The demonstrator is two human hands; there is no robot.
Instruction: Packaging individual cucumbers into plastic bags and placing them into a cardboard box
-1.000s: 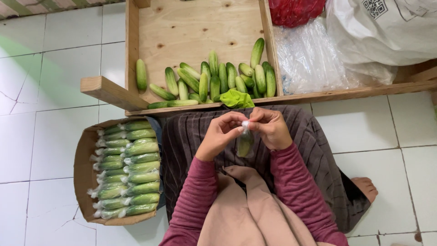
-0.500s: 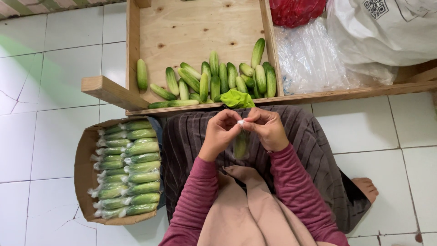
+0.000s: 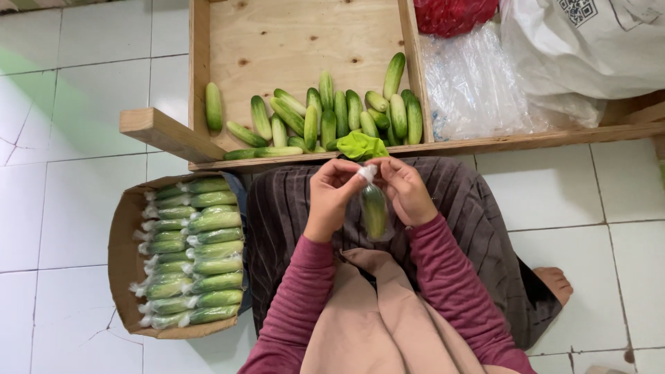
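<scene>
Seated on white floor tiles (image 3: 76, 228), lap covered by a striped skirt (image 3: 471, 208). Left hand (image 3: 331, 197) and right hand (image 3: 406, 190) raised close together over the lap, fingertips of both pinched shut on the twisted white top of a clear bag (image 3: 367, 173). Inside the bag, one cucumber (image 3: 374, 211), hanging upright between the two hands, just near of the tray edge. Far of the hands, a plywood tray (image 3: 298, 41) with loose cucumbers (image 3: 332, 114) piled along its near side, one apart at the left. Green cloth (image 3: 360, 145) lying on the tray's near rim, just far of the hands. Left of the lap, a cardboard box (image 3: 125, 263) packed with bagged cucumbers (image 3: 201, 249) in rows. Far right, clear plastic sheets (image 3: 478, 83), a red bag (image 3: 454, 14) and a white sack (image 3: 589, 48).
</scene>
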